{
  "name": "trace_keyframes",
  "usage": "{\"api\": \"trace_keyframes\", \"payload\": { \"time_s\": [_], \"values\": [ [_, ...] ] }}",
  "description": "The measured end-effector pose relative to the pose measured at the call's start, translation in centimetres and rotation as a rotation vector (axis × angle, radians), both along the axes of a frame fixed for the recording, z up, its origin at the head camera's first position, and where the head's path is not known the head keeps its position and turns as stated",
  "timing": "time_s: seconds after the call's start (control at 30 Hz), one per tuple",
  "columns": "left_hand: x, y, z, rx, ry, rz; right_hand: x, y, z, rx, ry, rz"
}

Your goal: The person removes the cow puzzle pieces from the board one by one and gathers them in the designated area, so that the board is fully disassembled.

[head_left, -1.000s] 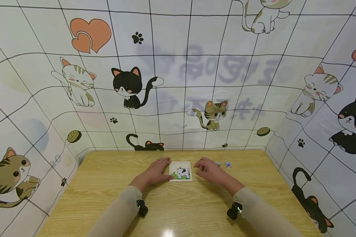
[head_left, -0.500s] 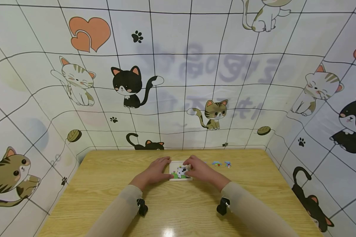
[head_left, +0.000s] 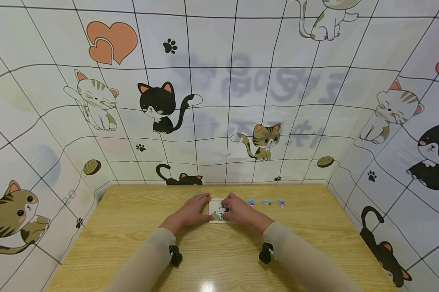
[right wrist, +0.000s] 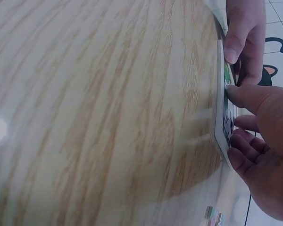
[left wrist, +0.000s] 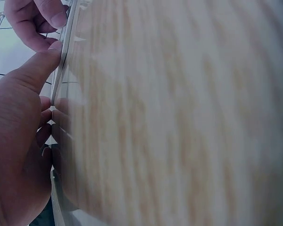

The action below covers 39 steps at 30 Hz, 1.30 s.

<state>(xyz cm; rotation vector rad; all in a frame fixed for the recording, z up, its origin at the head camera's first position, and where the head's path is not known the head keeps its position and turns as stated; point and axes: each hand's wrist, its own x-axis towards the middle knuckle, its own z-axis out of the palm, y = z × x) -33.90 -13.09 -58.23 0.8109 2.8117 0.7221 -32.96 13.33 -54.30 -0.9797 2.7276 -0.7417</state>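
A small square picture puzzle board lies on the table in the head view, with a cow and green grass on it. My left hand rests against its left side, fingers at the far corner and thumb on the near corner. In the left wrist view, the thumb touches the board's edge. Over the board's right half, my right hand touches the picture with thumb and fingertips apart. The right wrist view shows the right hand's bent fingers against the board's face. The hand covers part of the cow.
Loose colourful puzzle pieces lie to the right of the board: one near piece, a middle piece and a far piece. The wooden table meets a cat-patterned cloth wall at its back edge.
My right hand has moved left from beside the board onto the cow picture, uncovering the loose pieces behind it. The left hand keeps its place at the board's left side.
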Motion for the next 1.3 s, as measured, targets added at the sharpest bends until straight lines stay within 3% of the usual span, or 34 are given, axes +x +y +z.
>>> {"api": "trace_keyframes", "payload": {
  "time_s": [0.17,0.57,1.07,1.3],
  "values": [
    [0.04,-0.02,-0.07,0.003,0.002,-0.001,-0.02,0.03,-0.16,-0.013,-0.010,-0.004],
    [0.08,0.14,-0.04,-0.002,0.004,0.004,-0.46,-0.12,-0.46,-0.038,-0.142,-0.076],
    [0.07,0.16,0.13,-0.011,-0.008,0.013,-0.31,-0.08,-0.64,-0.106,-0.151,-0.091],
    [0.48,0.37,0.80,-0.004,-0.022,0.013,-0.21,0.29,-0.89,-0.133,-0.142,-0.096]
  ]
}}
